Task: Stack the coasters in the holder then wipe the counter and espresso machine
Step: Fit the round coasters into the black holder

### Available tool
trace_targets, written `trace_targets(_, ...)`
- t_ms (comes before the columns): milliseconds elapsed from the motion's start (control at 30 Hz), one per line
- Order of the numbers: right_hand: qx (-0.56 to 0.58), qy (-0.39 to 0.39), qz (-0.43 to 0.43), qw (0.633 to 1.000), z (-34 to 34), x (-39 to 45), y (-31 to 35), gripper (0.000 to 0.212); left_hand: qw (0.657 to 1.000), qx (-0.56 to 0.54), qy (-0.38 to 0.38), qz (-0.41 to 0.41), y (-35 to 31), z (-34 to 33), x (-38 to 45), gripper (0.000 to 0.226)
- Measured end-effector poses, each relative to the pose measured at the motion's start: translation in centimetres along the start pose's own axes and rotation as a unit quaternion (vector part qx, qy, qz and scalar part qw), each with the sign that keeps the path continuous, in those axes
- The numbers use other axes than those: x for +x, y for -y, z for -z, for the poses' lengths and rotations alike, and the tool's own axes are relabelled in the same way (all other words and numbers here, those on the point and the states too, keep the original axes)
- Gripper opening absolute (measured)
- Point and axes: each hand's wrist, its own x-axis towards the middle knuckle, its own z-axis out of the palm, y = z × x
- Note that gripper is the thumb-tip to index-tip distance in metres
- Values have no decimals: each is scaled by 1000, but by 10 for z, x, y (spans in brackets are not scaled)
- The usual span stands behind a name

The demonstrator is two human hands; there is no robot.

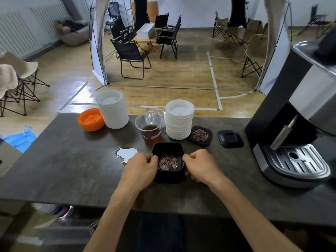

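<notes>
Counter spans your view, dark stone. Espresso machine stands far right of the holder. Two white lid stacks, one and another, sit behind the holder, with a glass cup of dark liquid between them. Holder, black and square, sits before you with one patterned coaster inside. Your left hand and right hand grip its two sides, fingers curled. Puddle lies just left. Second coaster and a plain black one lie behind right.
</notes>
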Motion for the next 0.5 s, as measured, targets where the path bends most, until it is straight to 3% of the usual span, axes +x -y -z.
trace_targets(67, 9, 11, 2, 1000, 2, -1, -3, 40, 1000, 3, -23, -14, -1, 1, -3, 38)
trace_targets(200, 63, 12, 3, 998, 34, 0, -14, 25, 983, -8, -162, -91, -15, 1, -23, 15)
trace_targets(333, -60, -82, 62, 993, 74, 20, -11, 9, 962, -41, -205, -174, -31, -8, -35, 3)
trace_targets(400, -133, -96, 92, 982, 77, 41, -6, 21, 959, -49, -198, -199, -38, -14, -39, 4)
trace_targets(500, -223, -37, 104, 968, 71, 74, -4, 38, 955, -50, -189, -225, -46, -23, -44, 6)
